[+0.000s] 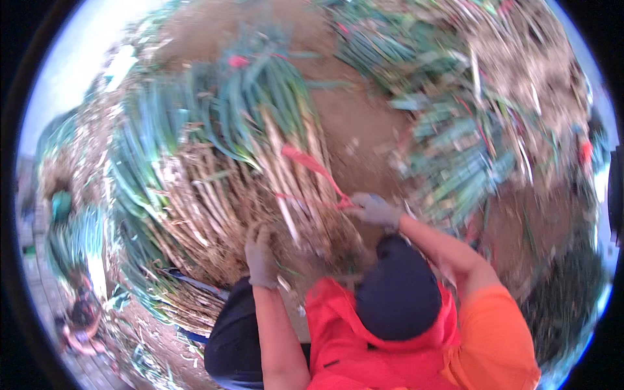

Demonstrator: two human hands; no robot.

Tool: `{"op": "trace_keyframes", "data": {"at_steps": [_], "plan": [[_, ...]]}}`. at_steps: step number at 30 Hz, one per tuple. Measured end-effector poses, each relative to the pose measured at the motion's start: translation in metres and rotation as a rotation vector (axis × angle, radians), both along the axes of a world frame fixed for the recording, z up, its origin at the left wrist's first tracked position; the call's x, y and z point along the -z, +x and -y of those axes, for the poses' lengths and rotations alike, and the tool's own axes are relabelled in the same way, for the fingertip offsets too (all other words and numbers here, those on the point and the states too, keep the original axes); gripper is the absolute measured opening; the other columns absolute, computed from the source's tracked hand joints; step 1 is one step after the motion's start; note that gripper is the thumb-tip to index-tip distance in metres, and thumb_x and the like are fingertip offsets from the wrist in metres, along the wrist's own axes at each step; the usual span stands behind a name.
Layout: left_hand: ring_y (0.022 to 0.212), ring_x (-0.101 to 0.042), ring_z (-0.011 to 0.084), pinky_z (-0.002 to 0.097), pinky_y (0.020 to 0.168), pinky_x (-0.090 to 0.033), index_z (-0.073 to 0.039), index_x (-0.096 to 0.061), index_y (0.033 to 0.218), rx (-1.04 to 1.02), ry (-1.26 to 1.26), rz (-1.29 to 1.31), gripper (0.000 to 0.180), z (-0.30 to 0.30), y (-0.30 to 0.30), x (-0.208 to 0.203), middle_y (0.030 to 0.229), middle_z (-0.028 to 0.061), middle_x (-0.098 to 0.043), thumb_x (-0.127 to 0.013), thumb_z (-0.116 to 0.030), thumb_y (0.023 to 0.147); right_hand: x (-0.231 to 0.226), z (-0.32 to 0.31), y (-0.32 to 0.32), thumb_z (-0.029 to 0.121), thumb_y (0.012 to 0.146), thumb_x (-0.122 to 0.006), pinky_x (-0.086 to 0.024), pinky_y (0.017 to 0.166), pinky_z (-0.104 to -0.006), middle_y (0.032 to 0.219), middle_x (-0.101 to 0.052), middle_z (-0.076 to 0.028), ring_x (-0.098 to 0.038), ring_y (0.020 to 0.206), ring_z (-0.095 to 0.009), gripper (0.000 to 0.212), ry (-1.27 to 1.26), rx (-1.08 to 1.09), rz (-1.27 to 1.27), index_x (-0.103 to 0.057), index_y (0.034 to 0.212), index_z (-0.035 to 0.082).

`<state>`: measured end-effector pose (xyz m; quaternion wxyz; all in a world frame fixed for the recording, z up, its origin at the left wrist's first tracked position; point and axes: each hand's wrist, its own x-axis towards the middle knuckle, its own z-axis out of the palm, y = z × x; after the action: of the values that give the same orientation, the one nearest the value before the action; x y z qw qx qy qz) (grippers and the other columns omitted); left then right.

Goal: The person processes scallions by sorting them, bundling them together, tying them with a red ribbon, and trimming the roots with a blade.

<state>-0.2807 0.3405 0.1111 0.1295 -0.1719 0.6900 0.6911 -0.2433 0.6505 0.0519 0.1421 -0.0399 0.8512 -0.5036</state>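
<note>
A bundle of leeks or large green onions [286, 162] lies in front of me, green tops away and pale stalks and roots toward me. A red plastic strip [312, 166] crosses its stalks. My right hand [377, 211], in a light grey glove, pinches the strip at the right side of the bundle. My left hand [261, 257], gloved too, is by the root ends with its fingers extended and nothing visible in them. More loose stalks [201, 195] lie to the left, against the bundle. Motion blurs some detail.
Piles of leeks [455, 156] spread over brown soil [367, 123] on the right. Others lie at the lower left [185, 302]. Near my lap are red cloth [351, 354] and a rounded dark shape [398, 292]. Another person [84, 325] is at the far left.
</note>
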Motion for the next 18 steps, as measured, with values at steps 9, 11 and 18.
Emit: {"op": "trace_keyframes", "data": {"at_steps": [9,11,18], "plan": [[0.099,-0.060,0.0183,0.0289,0.087,-0.048,0.001,-0.058,0.119,0.440,-0.325,-0.175,0.027,-0.039,0.046,0.042,0.111,0.0107,-0.063,-0.056,-0.008,0.094,-0.093,-0.071,0.110,0.025,0.089,-0.061,-0.052,0.068,-0.0347,0.081,-0.065,-0.010,-0.064,0.077,-0.019,0.027,-0.280,0.357,0.433,-0.069,0.100,0.002],[0.111,-0.056,0.0195,0.0326,0.098,-0.045,0.002,-0.050,0.131,0.494,-0.238,-0.129,0.036,-0.064,0.050,0.049,0.125,0.0132,-0.059,-0.055,-0.007,0.097,-0.129,-0.110,0.157,0.016,0.091,-0.057,-0.051,0.065,-0.0271,0.084,-0.065,-0.003,-0.061,0.077,-0.012,0.022,-0.266,0.468,0.417,-0.067,0.100,-0.001],[0.109,-0.057,0.0181,0.0319,0.095,-0.045,0.001,-0.052,0.129,0.609,-0.011,0.055,0.034,-0.081,0.076,0.083,0.123,0.0117,-0.059,-0.055,-0.007,0.097,-0.148,-0.253,0.337,0.018,0.089,-0.057,-0.053,0.065,-0.0302,0.082,-0.068,-0.006,-0.064,0.072,-0.016,0.024,0.069,1.265,0.087,-0.070,0.101,0.002]]}}
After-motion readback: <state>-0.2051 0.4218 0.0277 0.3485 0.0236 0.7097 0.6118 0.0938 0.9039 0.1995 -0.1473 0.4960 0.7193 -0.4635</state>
